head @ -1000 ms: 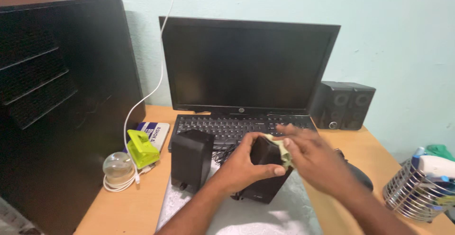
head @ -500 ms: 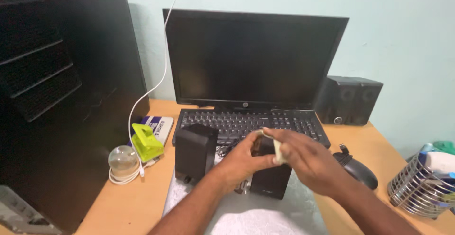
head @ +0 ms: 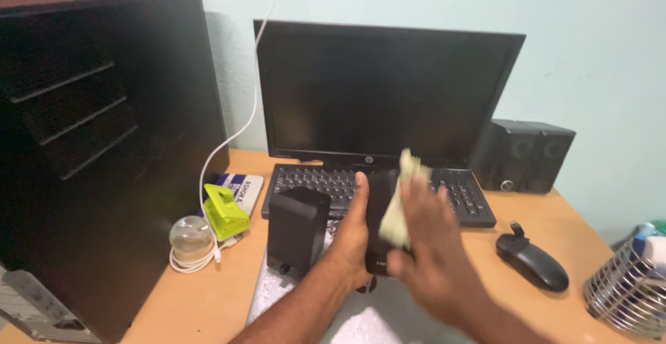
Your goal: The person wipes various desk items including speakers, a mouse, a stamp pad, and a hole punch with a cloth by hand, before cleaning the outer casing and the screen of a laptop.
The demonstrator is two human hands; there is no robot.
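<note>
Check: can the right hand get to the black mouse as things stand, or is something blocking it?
Probably yes. The mouse lies in the open on the desk, just right of the right hand, with nothing between them. But that hand is pressing a yellowish cloth against the small speaker, so it isn't free.

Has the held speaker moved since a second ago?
Yes. The left hand has raised the held speaker, now overlapping the keyboard.
</note>
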